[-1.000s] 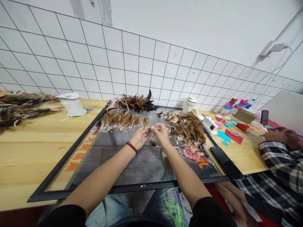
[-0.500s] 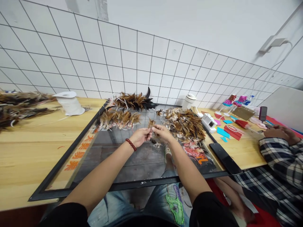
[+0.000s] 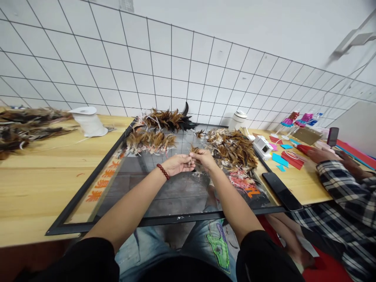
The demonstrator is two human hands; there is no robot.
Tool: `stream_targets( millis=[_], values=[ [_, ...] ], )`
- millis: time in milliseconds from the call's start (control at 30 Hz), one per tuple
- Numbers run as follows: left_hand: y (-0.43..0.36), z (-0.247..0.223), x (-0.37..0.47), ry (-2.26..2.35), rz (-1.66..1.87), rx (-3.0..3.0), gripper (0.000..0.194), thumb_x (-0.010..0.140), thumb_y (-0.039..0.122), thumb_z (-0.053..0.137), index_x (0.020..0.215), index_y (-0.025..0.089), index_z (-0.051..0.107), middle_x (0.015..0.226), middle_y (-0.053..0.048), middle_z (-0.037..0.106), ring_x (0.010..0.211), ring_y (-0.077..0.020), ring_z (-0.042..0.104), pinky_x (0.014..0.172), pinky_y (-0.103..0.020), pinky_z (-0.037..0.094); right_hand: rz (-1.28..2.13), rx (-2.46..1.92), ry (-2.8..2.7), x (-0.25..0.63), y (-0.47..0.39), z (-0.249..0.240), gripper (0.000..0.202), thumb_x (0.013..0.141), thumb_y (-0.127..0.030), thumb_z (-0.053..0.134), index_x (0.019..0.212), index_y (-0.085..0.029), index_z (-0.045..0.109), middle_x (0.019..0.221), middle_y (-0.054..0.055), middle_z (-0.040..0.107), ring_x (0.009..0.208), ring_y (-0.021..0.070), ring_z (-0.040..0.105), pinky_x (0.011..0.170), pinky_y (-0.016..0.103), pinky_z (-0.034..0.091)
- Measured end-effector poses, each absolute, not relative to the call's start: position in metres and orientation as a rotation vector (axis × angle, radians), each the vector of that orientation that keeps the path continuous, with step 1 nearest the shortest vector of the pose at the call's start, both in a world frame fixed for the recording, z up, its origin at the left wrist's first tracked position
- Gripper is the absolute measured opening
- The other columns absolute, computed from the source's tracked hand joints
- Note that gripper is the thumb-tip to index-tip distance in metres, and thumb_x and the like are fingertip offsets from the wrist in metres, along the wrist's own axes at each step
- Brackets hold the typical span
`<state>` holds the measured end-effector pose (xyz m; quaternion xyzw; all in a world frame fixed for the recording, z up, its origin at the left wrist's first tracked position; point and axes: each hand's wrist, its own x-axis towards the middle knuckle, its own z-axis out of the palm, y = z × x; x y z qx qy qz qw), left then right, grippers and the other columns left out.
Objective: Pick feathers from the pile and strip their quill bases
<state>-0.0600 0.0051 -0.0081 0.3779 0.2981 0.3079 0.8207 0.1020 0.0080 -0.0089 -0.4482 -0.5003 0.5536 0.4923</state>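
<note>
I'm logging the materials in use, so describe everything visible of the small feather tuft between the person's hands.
The small feather tuft is brown and wispy, apparently natural feather, with pointed tips spreading out beyond the fingers. Its lower part is mostly hidden where the fingers of the left hand and right hand meet around it. The visible tips point away from the person, above the glass pane. How many feathers it contains cannot be told.

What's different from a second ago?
The feather tuft at the fingertips of the left hand and right hand has shifted right. The co-worker's hand has reached left, toward the red piece. Feather pile, spool and black phone stayed put.
</note>
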Motion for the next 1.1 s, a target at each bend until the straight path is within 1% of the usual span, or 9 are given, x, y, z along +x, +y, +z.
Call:
stream_targets(
  millis=[100,167,267,333,433,567,800,1000,1100],
  values=[
    [0.005,-0.007,-0.056,0.679,0.758,0.731,0.006,0.082,0.011,0.063,0.077,0.009,0.063,0.067,-0.005,0.064,0.069,-0.0150,0.066,0.076,-0.032,0.054,1.199,-1.067,-1.337,0.103,0.008,-0.007,0.041,0.059,-0.053,0.076,0.067,-0.016,0.064,0.057,-0.002,0.054,0.051,0.0088,0.045,0.051,0.024,0.037],
    [0.006,-0.006,-0.053,0.698,0.911,0.636,0.009,0.084,0.010,0.059,0.076,0.011,0.062,0.068,-0.004,0.064,0.068,-0.0130,0.066,0.075,-0.029,0.054,0.910,-1.083,-1.496,0.103,0.007,-0.006,0.048,0.062,-0.052,0.075,0.094,-0.016,0.068,0.073,0.001,0.058,0.059,0.0109,0.048,0.058,0.026,0.042],
    [0.007,-0.006,-0.049,0.711,1.035,0.530,0.010,0.084,0.010,0.058,0.075,0.011,0.062,0.071,-0.004,0.066,0.065,-0.0108,0.064,0.064,-0.022,0.052,0.394,-1.117,-1.826,0.102,0.001,-0.005,0.072,0.064,-0.043,0.077,0.128,-0.020,0.054,0.102,0.008,0.058,0.081,0.0183,0.054,0.076,0.033,0.047],
    [0.007,-0.007,-0.047,0.698,1.023,0.505,0.009,0.084,0.010,0.059,0.075,0.011,0.062,0.072,-0.005,0.066,0.063,-0.0102,0.063,0.061,-0.021,0.050,0.170,-1.149,-1.985,0.099,-0.004,-0.006,0.071,0.071,-0.036,0.071,0.135,-0.020,0.047,0.112,0.011,0.055,0.094,0.0229,0.055,0.085,0.036,0.046],
    [0.006,-0.010,-0.044,0.689,1.000,0.492,0.010,0.084,0.011,0.059,0.075,0.011,0.062,0.070,-0.004,0.066,0.059,-0.0098,0.062,0.063,-0.023,0.051,0.024,-1.220,-2.051,0.093,-0.008,-0.008,0.062,0.079,-0.029,0.062,0.138,-0.018,0.044,0.112,0.012,0.055,0.097,0.0247,0.055,0.087,0.038,0.045],
    [0.007,-0.007,-0.047,0.729,1.134,0.461,0.013,0.088,0.014,0.055,0.076,0.012,0.060,0.070,-0.003,0.065,0.064,-0.0111,0.064,0.067,-0.025,0.052,0.057,-1.246,-1.928,0.101,0.000,-0.009,0.058,0.081,-0.034,0.059,0.135,-0.017,0.046,0.105,0.010,0.058,0.088,0.0215,0.056,0.082,0.034,0.047],
    [0.018,-0.005,-0.059,0.816,1.328,0.386,0.013,0.090,0.018,0.053,0.080,0.014,0.058,0.060,0.001,0.057,0.060,-0.0091,0.062,0.065,-0.022,0.051,0.115,-1.702,-1.771,0.136,0.020,-0.011,0.024,0.085,-0.029,0.054,0.099,-0.020,0.070,0.099,0.006,0.067,0.089,0.0181,0.061,0.083,0.028,0.045],
    [0.020,-0.013,-0.057,0.781,1.350,0.429,0.012,0.089,0.016,0.053,0.079,0.013,0.059,0.060,0.000,0.058,0.060,-0.0100,0.062,0.064,-0.023,0.051,0.012,-1.998,-1.949,0.112,0.033,-0.009,0.032,0.086,-0.044,0.053,0.106,-0.024,0.070,0.107,0.009,0.067,0.099,0.0221,0.061,0.082,0.030,0.043],
    [0.019,-0.015,-0.056,0.789,1.346,0.449,0.013,0.089,0.015,0.053,0.078,0.012,0.059,0.060,0.000,0.059,0.059,-0.0099,0.062,0.063,-0.023,0.051,-0.012,-2.023,-2.041,0.100,0.043,-0.007,0.030,0.087,-0.039,0.052,0.102,-0.022,0.070,0.107,0.011,0.067,0.100,0.0230,0.060,0.082,0.031,0.042]
  ],
)
